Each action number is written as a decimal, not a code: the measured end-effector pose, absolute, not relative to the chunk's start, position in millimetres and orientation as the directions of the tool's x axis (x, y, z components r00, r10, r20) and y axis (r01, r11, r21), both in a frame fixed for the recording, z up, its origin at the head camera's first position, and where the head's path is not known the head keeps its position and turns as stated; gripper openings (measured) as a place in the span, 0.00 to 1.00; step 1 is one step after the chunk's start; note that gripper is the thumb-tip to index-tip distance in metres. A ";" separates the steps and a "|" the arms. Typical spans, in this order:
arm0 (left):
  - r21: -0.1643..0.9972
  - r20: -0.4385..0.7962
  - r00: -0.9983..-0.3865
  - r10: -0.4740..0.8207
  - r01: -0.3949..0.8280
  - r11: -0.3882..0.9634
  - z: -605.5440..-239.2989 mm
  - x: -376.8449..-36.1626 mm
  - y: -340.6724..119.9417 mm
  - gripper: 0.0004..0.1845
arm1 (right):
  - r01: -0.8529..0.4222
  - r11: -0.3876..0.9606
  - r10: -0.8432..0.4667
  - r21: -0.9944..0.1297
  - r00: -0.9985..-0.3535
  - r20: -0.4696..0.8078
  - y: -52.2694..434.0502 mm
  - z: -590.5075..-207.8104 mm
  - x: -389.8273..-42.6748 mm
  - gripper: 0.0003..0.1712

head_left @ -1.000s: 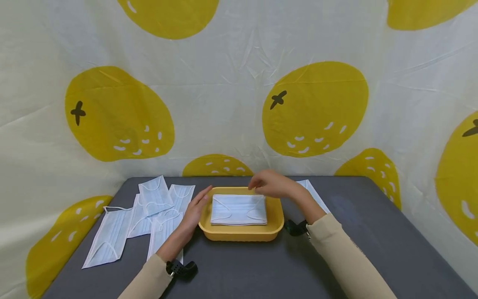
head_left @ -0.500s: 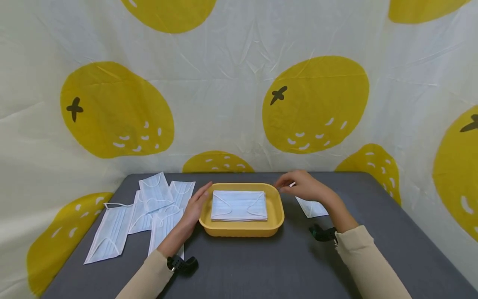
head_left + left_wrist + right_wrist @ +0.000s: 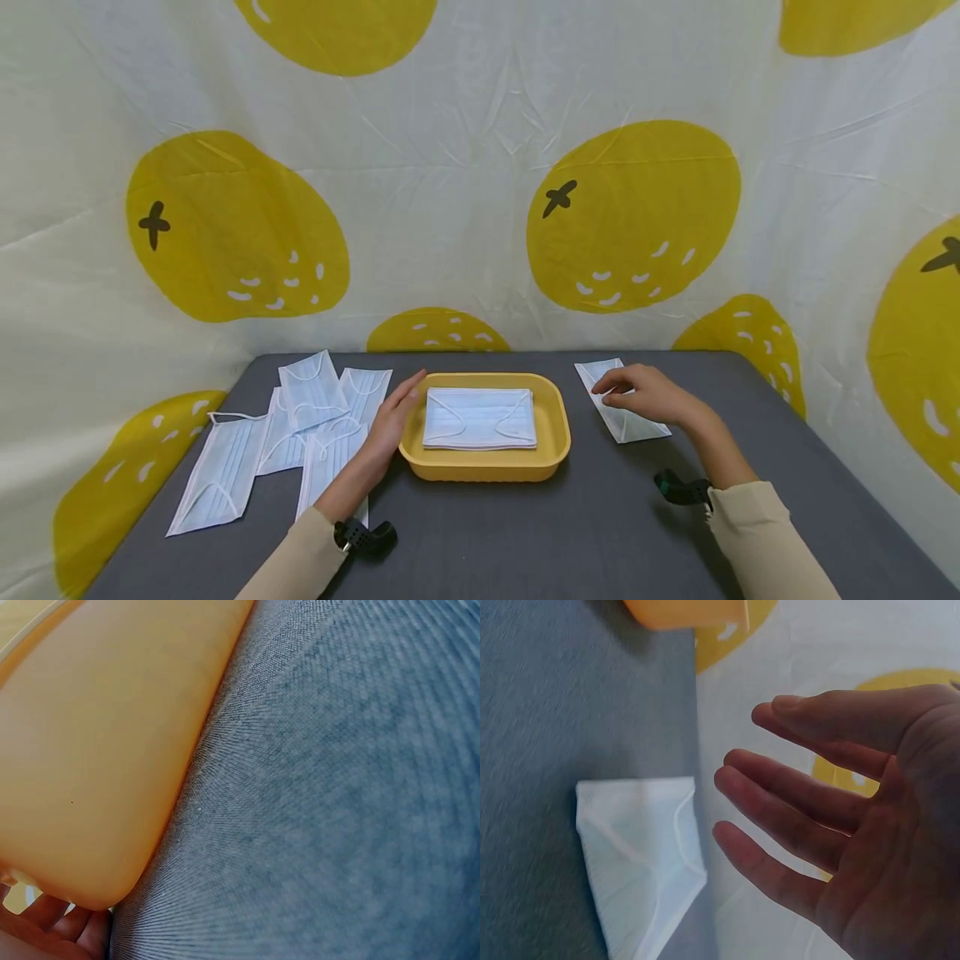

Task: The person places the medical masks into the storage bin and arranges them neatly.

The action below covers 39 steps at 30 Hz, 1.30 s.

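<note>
The left hand (image 3: 386, 429) lay straight against the yellow tray (image 3: 491, 472). The right hand (image 3: 648, 392), loosely spread and empty, hung above a surgical mask (image 3: 632, 427).

Head view: right-hand grip (image 3: 647, 395) hides part of the lone mask (image 3: 628, 427) below it. Left-hand grip (image 3: 387, 423) blocks some of the left end of the tray (image 3: 487, 469); hand and forearm cover a strip of the nearest mask in the loose pile (image 3: 311, 392). Masks there overlap, lower ones only partly visible. Can't count layers in the mask stack (image 3: 480, 419). Both sleeves (image 3: 776, 542) and the desk (image 3: 517, 542) get cut at the bottom. Left wrist: tray clipped top and left, hand mostly out of frame. Right wrist: tray blurred, clipped at top; lone mask clipped at bottom.
</note>
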<state>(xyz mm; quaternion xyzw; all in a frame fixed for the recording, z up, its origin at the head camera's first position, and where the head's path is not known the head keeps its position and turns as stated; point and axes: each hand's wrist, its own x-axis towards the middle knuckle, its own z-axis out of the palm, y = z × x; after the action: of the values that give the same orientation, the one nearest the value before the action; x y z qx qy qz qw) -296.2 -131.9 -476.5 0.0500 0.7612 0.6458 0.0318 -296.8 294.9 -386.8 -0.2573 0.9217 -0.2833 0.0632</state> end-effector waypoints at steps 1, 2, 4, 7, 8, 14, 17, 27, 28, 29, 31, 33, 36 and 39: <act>0.986 0.016 -0.993 0.116 0.035 0.162 -476.7 -296.2 -131.8 0.25 | -0.436 0.708 -0.506 -0.555 -0.862 0.032 297.3 -388.1 -296.1 0.14; 0.986 0.015 -0.993 0.114 0.033 0.162 -476.7 -296.1 -131.6 0.26 | -0.427 0.710 -0.497 -0.560 -0.867 0.031 299.4 -389.3 -295.5 0.14; 0.986 0.018 -0.994 0.111 0.036 0.163 -477.0 -296.0 -131.4 0.25 | -0.411 0.712 -0.479 -0.570 -0.877 0.034 303.3 -393.4 -296.0 0.15; 0.986 0.020 -0.994 0.109 0.038 0.160 -477.1 -295.4 -130.7 0.26 | -0.392 0.708 -0.461 -0.587 -0.887 0.036 308.6 -399.7 -297.4 0.15; 0.986 0.022 -0.994 0.110 0.040 0.160 -477.2 -295.1 -130.5 0.26 | -0.383 0.710 -0.452 -0.591 -0.891 0.035 310.2 -402.1 -298.2 0.15; 0.987 0.032 -0.992 0.121 0.050 0.150 -477.5 -294.2 -129.3 0.26 | -0.375 0.726 -0.426 -0.576 -0.903 0.051 320.4 -413.6 -302.4 0.14; 0.988 0.031 -0.992 0.122 0.049 0.149 -477.4 -294.5 -129.7 0.26 | -0.368 0.729 -0.416 -0.577 -0.908 0.053 325.0 -417.7 -303.2 0.14; 0.985 0.030 -0.992 0.122 0.049 0.162 -478.3 -294.0 -132.0 0.25 | -0.351 0.712 -0.400 -0.608 -0.915 0.060 339.4 -427.6 -305.8 0.14; 0.985 0.031 -0.992 0.122 0.051 0.163 -478.2 -293.9 -132.0 0.25 | -0.351 0.711 -0.397 -0.610 -0.915 0.063 341.0 -428.4 -306.4 0.14; 0.985 0.033 -0.992 0.122 0.053 0.165 -478.2 -293.7 -132.0 0.25 | -0.350 0.711 -0.395 -0.610 -0.916 0.065 342.5 -429.4 -307.2 0.14; 0.985 0.033 -0.992 0.121 0.053 0.166 -478.0 -293.6 -131.7 0.25 | -0.341 0.715 -0.385 -0.610 -0.921 0.063 344.9 -431.4 -308.8 0.14; 0.984 0.037 -0.992 0.123 0.057 0.166 -478.2 -293.8 -131.5 0.25 | -0.328 0.725 -0.372 -0.606 -0.927 0.056 346.8 -433.4 -310.5 0.15; 0.985 0.040 -0.992 0.123 0.059 0.160 -478.6 -294.3 -131.3 0.25 | -0.294 0.745 -0.345 -0.599 -0.938 0.032 348.3 -435.1 -311.8 0.18; 0.986 0.039 -0.992 0.123 0.058 0.155 -479.2 -294.8 -131.4 0.25 | -0.257 0.764 -0.308 -0.591 -0.951 0.015 348.9 -435.5 -311.8 0.22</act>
<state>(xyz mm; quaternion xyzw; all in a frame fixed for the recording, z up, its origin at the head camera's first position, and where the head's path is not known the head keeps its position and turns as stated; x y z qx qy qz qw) -294.8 -131.4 -479.2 0.0598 0.7596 0.6471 0.0250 -311.8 348.9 -435.5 -0.1505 0.9383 -0.3085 0.0416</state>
